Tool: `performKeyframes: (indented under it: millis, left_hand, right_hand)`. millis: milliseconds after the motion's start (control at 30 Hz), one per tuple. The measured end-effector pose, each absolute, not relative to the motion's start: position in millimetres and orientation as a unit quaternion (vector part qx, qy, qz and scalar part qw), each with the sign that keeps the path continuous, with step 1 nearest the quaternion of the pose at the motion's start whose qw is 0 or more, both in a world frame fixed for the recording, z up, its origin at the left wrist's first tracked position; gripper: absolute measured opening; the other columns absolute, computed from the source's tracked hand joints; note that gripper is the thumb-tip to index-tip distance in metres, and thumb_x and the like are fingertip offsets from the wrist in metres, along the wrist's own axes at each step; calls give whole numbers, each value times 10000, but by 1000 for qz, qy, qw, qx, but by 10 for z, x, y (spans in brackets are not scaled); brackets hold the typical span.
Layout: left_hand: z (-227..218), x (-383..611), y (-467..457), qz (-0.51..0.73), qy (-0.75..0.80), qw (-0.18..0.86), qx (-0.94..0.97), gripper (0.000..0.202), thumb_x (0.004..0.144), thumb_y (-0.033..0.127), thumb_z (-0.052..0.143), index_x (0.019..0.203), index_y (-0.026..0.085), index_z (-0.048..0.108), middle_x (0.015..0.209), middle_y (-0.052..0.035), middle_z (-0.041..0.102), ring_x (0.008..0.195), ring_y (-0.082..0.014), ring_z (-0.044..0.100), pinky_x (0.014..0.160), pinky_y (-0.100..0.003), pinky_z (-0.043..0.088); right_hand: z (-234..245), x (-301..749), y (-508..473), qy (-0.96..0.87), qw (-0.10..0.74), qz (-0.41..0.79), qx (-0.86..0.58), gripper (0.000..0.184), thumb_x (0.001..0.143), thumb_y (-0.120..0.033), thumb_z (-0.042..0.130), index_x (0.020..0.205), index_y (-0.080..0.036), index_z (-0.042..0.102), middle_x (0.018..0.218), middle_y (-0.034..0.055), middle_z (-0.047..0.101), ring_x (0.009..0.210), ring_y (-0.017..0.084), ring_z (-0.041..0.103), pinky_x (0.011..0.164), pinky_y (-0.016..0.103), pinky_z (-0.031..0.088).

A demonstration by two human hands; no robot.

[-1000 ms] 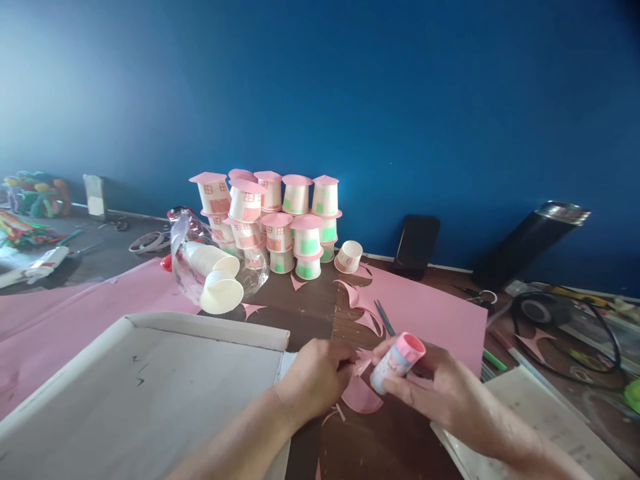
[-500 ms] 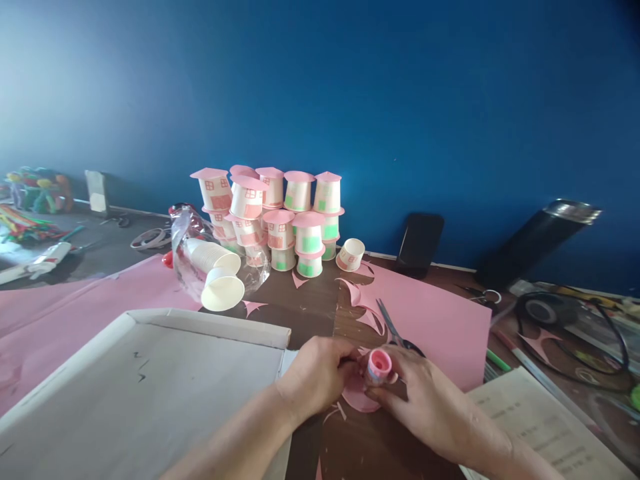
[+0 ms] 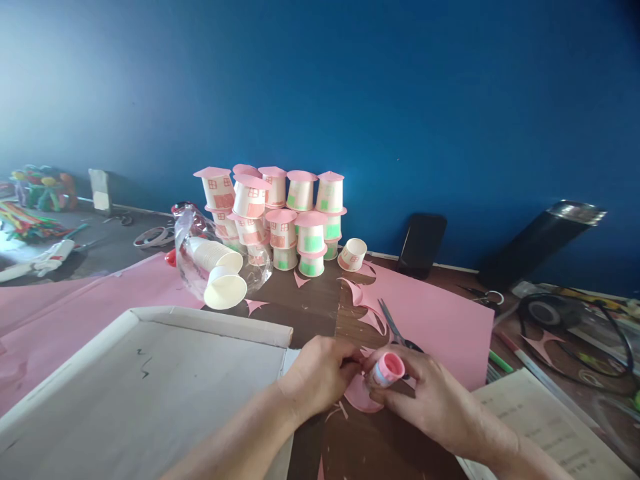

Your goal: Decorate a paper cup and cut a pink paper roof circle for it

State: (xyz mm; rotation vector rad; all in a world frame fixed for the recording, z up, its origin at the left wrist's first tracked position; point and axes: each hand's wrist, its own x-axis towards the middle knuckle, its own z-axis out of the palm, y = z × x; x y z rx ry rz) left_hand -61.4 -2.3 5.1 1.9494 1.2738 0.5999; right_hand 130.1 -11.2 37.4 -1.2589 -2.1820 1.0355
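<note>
My right hand (image 3: pixel 433 393) is wrapped round a pink glue stick (image 3: pixel 387 371), its hollow end tilted up toward me. Under it lies a round pink paper piece (image 3: pixel 364 397) on the brown table. My left hand (image 3: pixel 320 373) pinches at the paper's upper left edge, and its fingertips are partly hidden. Just behind the hands are scissors (image 3: pixel 395 323), their handles partly covered by the right hand. Farther back stand stacked paper cups (image 3: pixel 250 200) with pink paper tops and drawn windows and doors. One loose paper cup (image 3: pixel 352 255) rests to their right.
A white box lid (image 3: pixel 200 373) takes up the left front. Behind it, nested plain cups (image 3: pixel 225 287) spill from a clear bag. Pink sheets (image 3: pixel 430 307) and scraps lie around. At the right are a phone (image 3: pixel 423 243), a black bottle (image 3: pixel 540 243), cables and a printed page (image 3: pixel 545 427).
The glue stick has tilted and shifted slightly to the right in my right hand. My left hand stays at the paper. The whole view has moved a little.
</note>
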Motion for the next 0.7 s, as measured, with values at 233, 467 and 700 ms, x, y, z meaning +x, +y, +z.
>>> performKeyframes:
  millis: [233, 467, 700]
  left_hand:
    - [82, -606, -42, 222, 505, 362, 751, 242, 787, 176, 498, 815, 237, 730, 759, 35, 722, 676, -130, 614, 595, -208, 408]
    - [45, -616, -25, 225, 500, 365, 752, 217, 810, 232, 528, 878, 254, 733, 879, 13, 752, 759, -158, 653, 664, -230, 445]
    - [75, -629, -40, 241, 486, 365, 756, 242, 800, 183, 494, 835, 251, 723, 816, 31, 729, 720, -142, 630, 637, -216, 424]
  right_hand:
    - [425, 1293, -116, -805, 172, 344, -452, 127, 796, -129, 593, 838, -248, 606, 881, -24, 686, 829, 181, 628, 744, 262, 480]
    - [384, 1388, -107, -753, 232, 416, -453, 118, 852, -208, 596, 962, -252, 606, 997, -16, 701, 928, 179, 651, 832, 261, 508]
    - [287, 1336, -92, -762, 231, 394, -459, 75, 822, -233, 632, 896, -242, 635, 948, -10, 719, 888, 188, 660, 784, 259, 499]
